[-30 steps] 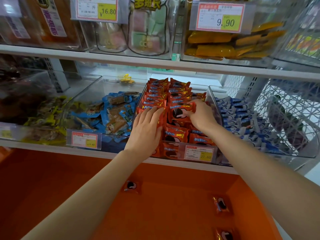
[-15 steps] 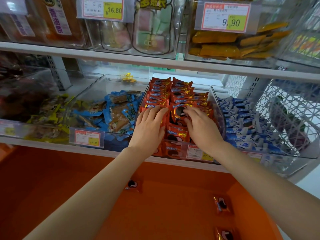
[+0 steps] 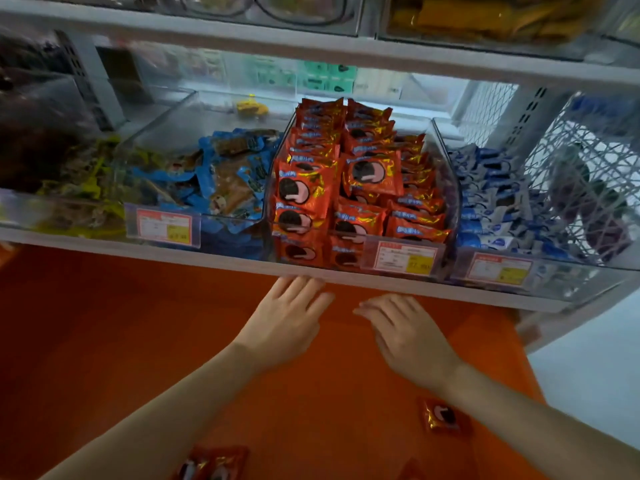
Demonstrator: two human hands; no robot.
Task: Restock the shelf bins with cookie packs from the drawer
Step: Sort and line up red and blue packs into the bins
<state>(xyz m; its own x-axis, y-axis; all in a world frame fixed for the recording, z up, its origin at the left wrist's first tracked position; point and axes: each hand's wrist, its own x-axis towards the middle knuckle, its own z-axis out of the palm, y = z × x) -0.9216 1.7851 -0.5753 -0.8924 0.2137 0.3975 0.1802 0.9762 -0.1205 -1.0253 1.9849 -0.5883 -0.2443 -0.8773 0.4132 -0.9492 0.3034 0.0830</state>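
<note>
Your left hand (image 3: 287, 320) and right hand (image 3: 412, 336) hover side by side just below the white shelf lip (image 3: 207, 252), fingers spread wide, holding nothing; your left fingertips nearly meet the lip; under both lies the orange drawer (image 3: 104, 341), its bare floor broad on your left; three loose cookie packs show there: one (image 3: 445, 417) beside your right forearm, two cut off by the lower frame edge; above, the middle clear bin (image 3: 450, 188) is crammed with red cookie packs (image 3: 301, 188); three price tags (image 3: 162, 226) front the shelf.

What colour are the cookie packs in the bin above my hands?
The foil cookie packs are orange-red with gold streaks; head view.
</note>
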